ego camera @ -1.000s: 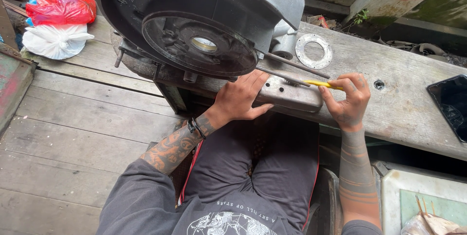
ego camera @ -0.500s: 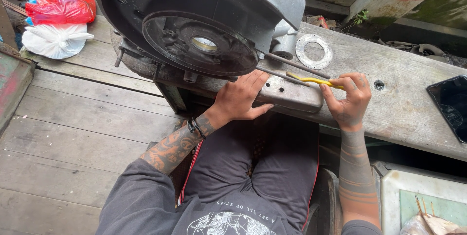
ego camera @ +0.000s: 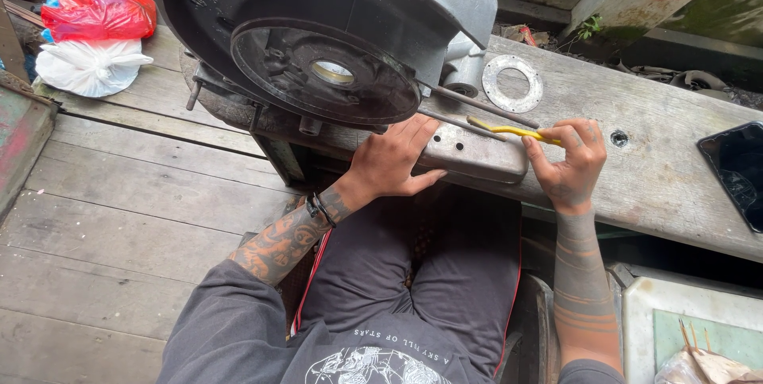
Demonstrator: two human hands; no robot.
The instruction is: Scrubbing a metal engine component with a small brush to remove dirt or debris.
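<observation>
A large grey metal engine casing with a dark round plate lies on a wooden bench. My left hand rests flat against the casing's lower silver edge, just under the round plate. My right hand pinches a thin yellow-handled tool whose tip points left toward the casing beside two protruding metal studs.
A flat metal ring lies on the bench behind the tool. A dark phone sits at the right edge. Red and white plastic bags lie at the far left on the plank floor. A bolt hole is near my right hand.
The yellow tool and my right hand have shifted slightly; the left hand stays pressed on the casing.
</observation>
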